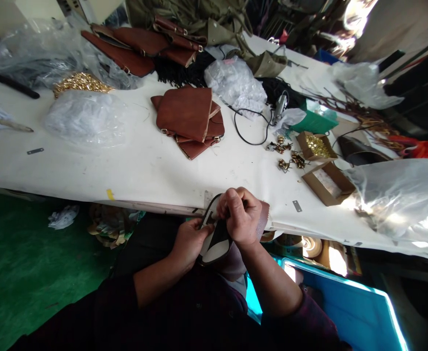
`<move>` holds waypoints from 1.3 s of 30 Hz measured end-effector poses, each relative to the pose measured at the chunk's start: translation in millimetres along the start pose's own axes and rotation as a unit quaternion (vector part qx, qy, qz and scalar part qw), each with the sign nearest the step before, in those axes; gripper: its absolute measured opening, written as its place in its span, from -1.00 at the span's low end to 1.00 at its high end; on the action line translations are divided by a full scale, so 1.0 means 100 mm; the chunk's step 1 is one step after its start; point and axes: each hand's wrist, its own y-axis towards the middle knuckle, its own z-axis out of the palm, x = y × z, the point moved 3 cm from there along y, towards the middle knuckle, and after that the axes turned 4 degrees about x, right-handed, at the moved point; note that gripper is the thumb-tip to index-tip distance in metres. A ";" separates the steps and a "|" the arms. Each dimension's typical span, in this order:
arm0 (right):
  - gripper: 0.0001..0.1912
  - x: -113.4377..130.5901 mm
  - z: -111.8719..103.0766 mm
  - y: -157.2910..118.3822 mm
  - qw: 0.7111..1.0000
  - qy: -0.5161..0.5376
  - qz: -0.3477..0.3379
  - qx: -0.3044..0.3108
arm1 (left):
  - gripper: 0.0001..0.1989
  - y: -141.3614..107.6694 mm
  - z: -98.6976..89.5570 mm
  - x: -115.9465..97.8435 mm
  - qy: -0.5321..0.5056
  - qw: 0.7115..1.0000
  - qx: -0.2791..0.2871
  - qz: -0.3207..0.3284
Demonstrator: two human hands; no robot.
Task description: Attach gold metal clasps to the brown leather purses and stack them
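My left hand grips the edge of a brown leather bag piece at the table's front edge, its thumb pressed on the pale inner side. The piece has a dark rim and a dark panel inside; part of its brown outer face shows to the right of my hands. My right hand is closed in a pinch above the same piece. A small dark bit shows at its fingers, but what it holds is hidden. Beyond my hands, a stack of brown leather pieces with small buckles lies on the white table.
Small cardboard boxes, one with gold fittings, stand at the right, with loose metal clasps beside them. Plastic bags and a gold heap lie left. A blue crate is below the table's right side.
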 end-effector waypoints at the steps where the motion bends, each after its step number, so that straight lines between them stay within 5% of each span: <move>1: -0.50 0.01 0.01 -0.03 1.000 -0.014 -0.010 0.014 | -0.79 0.00 0.00 0.00 0.006 1.000 -0.003 0.002; 9: -0.53 -0.01 -0.01 -0.05 0.996 -0.007 -0.083 0.003 | -0.65 -0.05 0.04 -0.10 0.068 0.997 0.004 0.018; 16: -0.53 0.03 0.04 -0.04 0.997 0.019 -0.071 0.008 | -0.55 -0.05 0.08 -0.06 0.165 0.985 -0.035 0.047; 24: -0.54 0.12 0.02 -0.04 0.995 0.042 -0.075 0.045 | -0.78 -0.04 0.13 -0.06 0.153 0.987 -0.041 0.030; 32: -0.54 0.19 0.00 -0.05 0.992 0.029 -0.109 0.053 | -0.78 -0.02 0.16 -0.03 0.122 0.991 -0.048 0.002; 39: -0.54 -0.03 -0.04 -0.13 0.993 0.015 -0.102 0.053 | -0.63 -0.12 0.13 -0.10 0.051 0.998 0.035 -0.006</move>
